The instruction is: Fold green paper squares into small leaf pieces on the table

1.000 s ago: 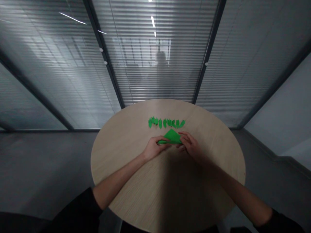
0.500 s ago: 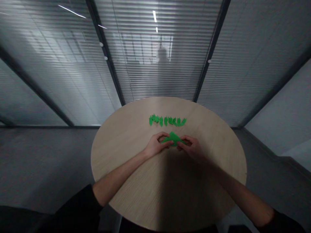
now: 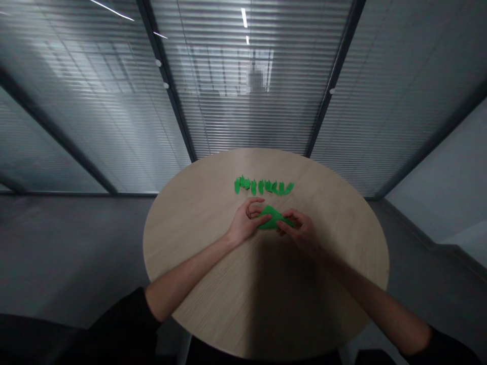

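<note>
While our right hand (image 3: 302, 231) pinches the right end of a folded green paper (image 3: 271, 212) between thumb and fingers, our left hand (image 3: 241, 223) lays its thumb on the paper's left part, forefinger arched clear; we cannot tell whether its other fingers grip from behind. We have the paper between our two hands, over the middle of our round wood-grain desk (image 3: 190, 208), just nearer us than a row of small green pieces (image 3: 261, 187). Past the desk's far edge we face horizontal blinds (image 3: 243, 121) between dark frames (image 3: 178, 114).
</note>
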`<state>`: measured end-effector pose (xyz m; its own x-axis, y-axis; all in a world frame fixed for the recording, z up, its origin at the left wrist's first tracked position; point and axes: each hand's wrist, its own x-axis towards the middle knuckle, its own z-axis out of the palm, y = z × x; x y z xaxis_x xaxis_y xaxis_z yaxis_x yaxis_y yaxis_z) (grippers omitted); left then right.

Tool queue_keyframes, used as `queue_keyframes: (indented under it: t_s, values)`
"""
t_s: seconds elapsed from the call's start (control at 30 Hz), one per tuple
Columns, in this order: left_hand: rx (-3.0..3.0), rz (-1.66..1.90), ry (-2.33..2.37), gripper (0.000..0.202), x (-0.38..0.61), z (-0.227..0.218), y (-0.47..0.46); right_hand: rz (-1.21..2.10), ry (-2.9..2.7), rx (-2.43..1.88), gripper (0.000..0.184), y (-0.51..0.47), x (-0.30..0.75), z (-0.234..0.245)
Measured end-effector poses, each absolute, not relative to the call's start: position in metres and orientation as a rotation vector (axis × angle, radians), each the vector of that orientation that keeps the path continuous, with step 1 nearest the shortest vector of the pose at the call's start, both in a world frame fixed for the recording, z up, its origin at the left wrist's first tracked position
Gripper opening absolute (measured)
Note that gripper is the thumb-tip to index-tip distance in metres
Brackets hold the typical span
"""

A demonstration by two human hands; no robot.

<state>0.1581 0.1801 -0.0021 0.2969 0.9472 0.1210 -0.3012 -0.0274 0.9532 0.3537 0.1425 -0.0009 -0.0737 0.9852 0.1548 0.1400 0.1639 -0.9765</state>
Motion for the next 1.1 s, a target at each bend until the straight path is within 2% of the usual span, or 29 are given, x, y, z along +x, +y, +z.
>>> queue_keyframes:
  t_s: [0.1, 0.2, 0.4, 0.63, 1.1]
  values:
    - [1.177, 1.129, 0.758, 0.043, 0.159, -0.004, 0.181, 1.059, -1.375, -1.128, 0.039, 0.142, 0.352, 0.0]
    - [1.176, 1.11, 0.78, 0.044, 0.16, -0.004, 0.181, 1.096, -1.354, -1.096, 0.046, 0.144, 0.351, -0.001]
    - [1.212, 1.069, 0.789, 0.042, 0.161, 0.0, 0.178, 1.114, -1.436, -1.14, 0.035, 0.144, 0.348, 0.0]
    - [1.313, 1.019, 0.861, 0.032, 0.159, 0.006, 0.174, 1.036, -1.467, -1.186, 0.037, 0.141, 0.348, 0.001]
    - [1.359, 1.014, 0.814, 0.031, 0.159, 0.004, 0.175, 1.007, -1.478, -1.166, 0.029, 0.14, 0.347, 0.005]
